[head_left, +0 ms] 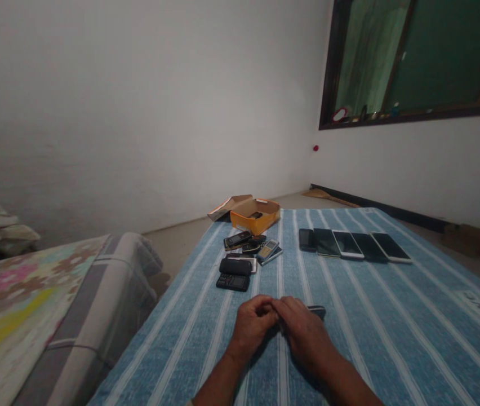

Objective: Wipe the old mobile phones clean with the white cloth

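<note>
My left hand (253, 324) and my right hand (303, 330) meet over the striped cloth, fingers curled in and touching. A dark mobile phone (318, 311) with a rounded end and a pale rim pokes out past the right hand; the rest is covered by my fingers. The left fingers are pinched together, and what lies between them is hidden. Ahead of my hands is a black keypad phone (232, 282), with a dark rounded case (235, 266) just behind it. Farther back lie a black phone (237, 240) and a silver-blue keypad phone (267, 250) among several others.
An orange cardboard box (261, 224) with its lid open stands at the far end of the blue striped cloth (172, 349). To the right, several phones lie in a row, including a white-framed one (347, 245). A bed with a flowered cover (16, 293) is at the left.
</note>
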The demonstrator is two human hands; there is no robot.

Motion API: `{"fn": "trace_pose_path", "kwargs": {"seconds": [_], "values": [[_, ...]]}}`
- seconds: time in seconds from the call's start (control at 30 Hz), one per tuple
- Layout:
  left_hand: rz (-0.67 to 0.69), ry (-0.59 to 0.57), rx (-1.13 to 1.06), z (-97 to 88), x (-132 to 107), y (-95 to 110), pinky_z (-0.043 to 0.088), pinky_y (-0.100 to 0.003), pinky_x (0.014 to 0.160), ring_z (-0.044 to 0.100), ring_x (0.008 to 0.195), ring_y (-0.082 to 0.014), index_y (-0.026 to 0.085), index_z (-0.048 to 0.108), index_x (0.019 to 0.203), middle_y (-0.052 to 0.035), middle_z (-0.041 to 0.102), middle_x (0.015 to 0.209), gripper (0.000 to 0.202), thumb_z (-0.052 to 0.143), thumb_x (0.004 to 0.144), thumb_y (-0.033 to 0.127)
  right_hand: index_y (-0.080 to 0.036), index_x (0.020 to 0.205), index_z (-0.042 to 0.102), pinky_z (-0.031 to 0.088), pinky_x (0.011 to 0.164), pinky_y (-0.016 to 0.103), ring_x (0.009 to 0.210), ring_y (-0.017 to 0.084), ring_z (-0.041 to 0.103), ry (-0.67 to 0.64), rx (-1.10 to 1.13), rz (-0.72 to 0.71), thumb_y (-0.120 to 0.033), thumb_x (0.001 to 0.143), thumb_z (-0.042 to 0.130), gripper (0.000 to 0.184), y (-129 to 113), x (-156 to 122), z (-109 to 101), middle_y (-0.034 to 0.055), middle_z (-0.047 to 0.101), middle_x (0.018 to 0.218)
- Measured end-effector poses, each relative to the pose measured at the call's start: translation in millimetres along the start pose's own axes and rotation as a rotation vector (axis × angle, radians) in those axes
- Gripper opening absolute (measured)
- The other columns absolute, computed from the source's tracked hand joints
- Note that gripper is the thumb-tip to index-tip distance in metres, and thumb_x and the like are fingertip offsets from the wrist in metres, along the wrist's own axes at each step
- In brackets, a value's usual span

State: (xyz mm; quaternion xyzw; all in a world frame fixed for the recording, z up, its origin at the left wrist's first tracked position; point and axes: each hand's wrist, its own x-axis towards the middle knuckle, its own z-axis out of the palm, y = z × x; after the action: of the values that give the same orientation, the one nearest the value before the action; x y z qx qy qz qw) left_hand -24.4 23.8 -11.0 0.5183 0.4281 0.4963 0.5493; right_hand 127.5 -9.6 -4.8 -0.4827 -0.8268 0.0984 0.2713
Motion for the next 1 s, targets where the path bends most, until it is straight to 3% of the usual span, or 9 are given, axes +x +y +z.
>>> {"fn": "trace_pose_path", "kwargs": {"seconds": [0.13, 0.23, 0.4, 0.5, 0.6, 0.8, 0.9, 1.0], "values": [[0.005, -0.026, -0.059, 0.5, 0.8, -2.5, 0.047, -0.025, 0.064, 0.062, 0.064, -0.0153, 0.015, 0.069, 0.093, -0.0018, 0.070, 0.069, 0.041, 0.085, 0.056, 0.024, -0.023, 0.136, 0.048, 0.047, 0.084, 0.030, 0.102, 0.021, 0.056, 0.036, 0.032, 0.012, -0.002, 0.086, 0.041, 0.054, -1.2, 0.3, 1.6, 0.0080, 0.061, 0.113], [-0.006, -0.094, -0.035, -0.6, 1.2, -2.9, 0.047, -0.027, 0.066, 0.063, 0.068, -0.0171, 0.014, 0.069, 0.095, -0.0040, 0.072, 0.074, 0.036, 0.080, 0.062, 0.025, -0.022, 0.133, 0.050, 0.047, 0.086, 0.030, 0.104, 0.021, 0.056, 0.050, 0.057, 0.029, 0.000, 0.086, 0.039, 0.053, -3.1, 0.7, 1.2, 0.0084, 0.061, 0.115], [0.097, -0.169, 0.233, -2.7, -1.9, 7.2, 0.046, -0.029, 0.074, 0.063, 0.078, -0.0196, 0.014, 0.073, 0.089, -0.0052, 0.071, 0.081, 0.020, 0.068, 0.074, 0.026, -0.020, 0.123, 0.057, 0.048, 0.090, 0.033, 0.106, 0.022, 0.057, 0.076, 0.042, 0.021, -0.001, 0.086, 0.039, 0.045, -1.8, 1.9, 3.7, 0.0093, 0.062, 0.114], [0.159, -0.201, 0.372, -1.8, -4.8, 15.0, 0.044, -0.028, 0.071, 0.059, 0.074, -0.0180, 0.014, 0.072, 0.083, -0.0035, 0.068, 0.075, 0.021, 0.061, 0.082, 0.031, -0.017, 0.124, 0.056, 0.048, 0.090, 0.034, 0.106, 0.023, 0.057, 0.107, 0.006, 0.014, 0.001, 0.084, 0.040, 0.047, -0.7, 1.7, 5.6, 0.0111, 0.063, 0.116], [0.155, -0.229, 0.308, 0.4, -5.2, 15.3, 0.044, -0.027, 0.070, 0.058, 0.072, -0.0173, 0.013, 0.071, 0.079, -0.0031, 0.066, 0.072, 0.021, 0.061, 0.082, 0.032, -0.017, 0.123, 0.057, 0.049, 0.088, 0.034, 0.104, 0.023, 0.058, 0.106, 0.001, 0.006, 0.002, 0.082, 0.040, 0.048, -1.2, 0.9, 5.2, 0.0107, 0.064, 0.113], [0.019, -0.201, -0.019, 5.3, -2.2, 6.0, 0.046, -0.028, 0.070, 0.063, 0.076, -0.0195, 0.014, 0.068, 0.088, -0.0052, 0.070, 0.080, 0.021, 0.072, 0.068, 0.021, -0.025, 0.125, 0.055, 0.049, 0.086, 0.030, 0.101, 0.020, 0.059, 0.132, 0.047, -0.013, 0.003, 0.079, 0.041, 0.056, -1.3, 0.1, 3.0, 0.0068, 0.063, 0.110], [0.042, -0.209, 0.021, 4.6, -3.3, 8.6, 0.046, -0.028, 0.072, 0.064, 0.079, -0.0201, 0.015, 0.068, 0.091, -0.0046, 0.070, 0.080, 0.021, 0.070, 0.071, 0.022, -0.024, 0.125, 0.055, 0.050, 0.086, 0.031, 0.103, 0.020, 0.059, 0.138, 0.057, -0.024, 0.003, 0.078, 0.041, 0.056, 0.4, -0.2, 5.5, 0.0071, 0.063, 0.112], [0.143, -0.227, 0.231, 0.7, -4.3, 13.3, 0.045, -0.029, 0.075, 0.062, 0.080, -0.0198, 0.016, 0.069, 0.087, -0.0041, 0.068, 0.080, 0.015, 0.066, 0.077, 0.027, -0.021, 0.125, 0.055, 0.051, 0.087, 0.033, 0.106, 0.022, 0.058, 0.174, 0.035, -0.040, 0.003, 0.078, 0.041, 0.055, 2.9, -0.6, 10.4, 0.0094, 0.063, 0.114]]}}
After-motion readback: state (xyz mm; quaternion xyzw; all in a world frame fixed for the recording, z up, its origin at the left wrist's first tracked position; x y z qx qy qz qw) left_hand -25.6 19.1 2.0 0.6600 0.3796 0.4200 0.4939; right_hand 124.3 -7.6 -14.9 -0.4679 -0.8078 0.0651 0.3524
